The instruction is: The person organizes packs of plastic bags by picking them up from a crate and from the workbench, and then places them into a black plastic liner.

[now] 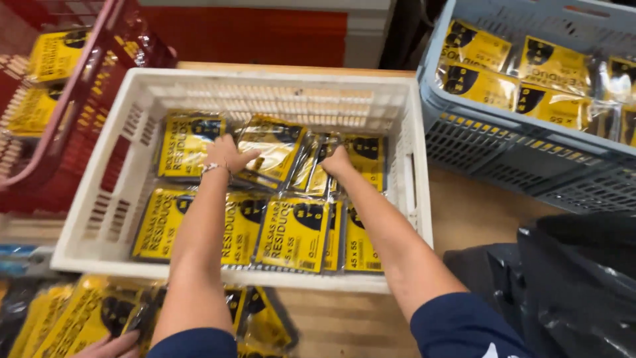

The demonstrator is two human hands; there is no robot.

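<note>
Yellow packets (275, 149) lie flat in rows inside our white crate (414, 192), long axes pointing away from us. Left hand (227, 154) and right hand (336, 163) press down on them, fingers loosely spread. Red basket (99, 73) and blue crate (477, 142) flank it.

Bright, even light; glare on packets (278, 142); edges distorted.
</note>
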